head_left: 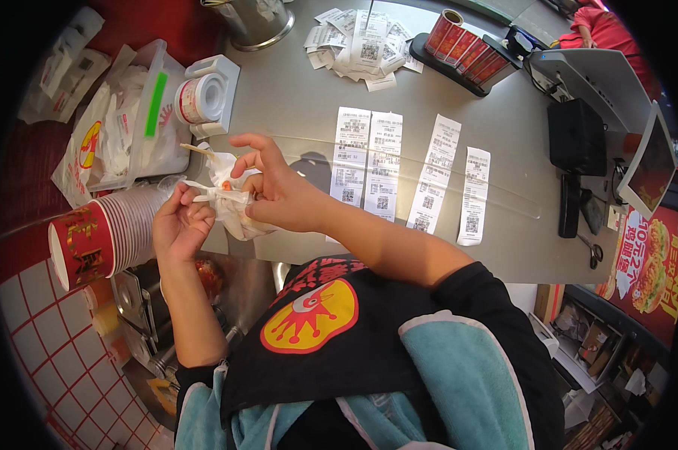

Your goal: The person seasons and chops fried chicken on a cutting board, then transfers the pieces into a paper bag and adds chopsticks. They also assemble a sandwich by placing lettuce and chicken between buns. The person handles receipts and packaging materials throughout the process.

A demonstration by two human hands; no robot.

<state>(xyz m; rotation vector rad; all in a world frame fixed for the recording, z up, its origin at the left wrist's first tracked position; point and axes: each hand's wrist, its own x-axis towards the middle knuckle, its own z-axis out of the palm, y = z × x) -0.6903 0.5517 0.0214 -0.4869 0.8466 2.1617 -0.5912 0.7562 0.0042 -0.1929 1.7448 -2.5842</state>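
A small white plastic bag (234,216) of food is between my hands, above the left end of the counter. My left hand (182,222) pinches a gathered, twisted end of it between thumb and fingertips. From the other side, my right hand (285,194) holds the bag with thumb and curled forefinger, its other fingers spread upward. Something orange shows through the thin plastic, but the contents are mostly hidden. A pale wooden stick (197,149) pokes out at the top beside crumpled white wrapping.
Printed receipts (384,169) lie in a row on the metal counter (294,112). Stacked red paper buckets (91,242) and a clear bin (161,115) of packaging flank my left hand. A receipt pile (370,48), card holder (468,53), monitor (648,160) and scissors (592,250) stand farther off.
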